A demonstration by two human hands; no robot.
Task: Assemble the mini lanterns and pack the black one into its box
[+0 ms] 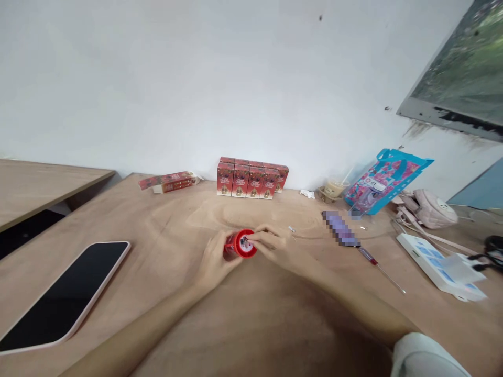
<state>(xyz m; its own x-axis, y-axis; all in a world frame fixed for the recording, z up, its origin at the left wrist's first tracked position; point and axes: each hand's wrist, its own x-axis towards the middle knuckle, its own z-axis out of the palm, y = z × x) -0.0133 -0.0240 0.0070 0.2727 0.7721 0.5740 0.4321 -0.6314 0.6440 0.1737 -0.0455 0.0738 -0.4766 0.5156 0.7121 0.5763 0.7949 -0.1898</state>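
Note:
A small red cylinder [238, 245] with a white inside lies on its side at the middle of the wooden table [259, 324]. My left hand [213, 264] wraps round its body from the left. My right hand [275, 246] pinches at its open round end with fingertips pressed together. What sits inside the opening is too small to make out.
A phone [66, 293] lies face up at the left. Red boxes [251, 179] stand in a row by the wall, one flat box [168, 181] to their left. A screwdriver [379, 268], a white power strip [440, 267], a printed bag [387, 178] and a pink pouch [430, 208] lie at the right.

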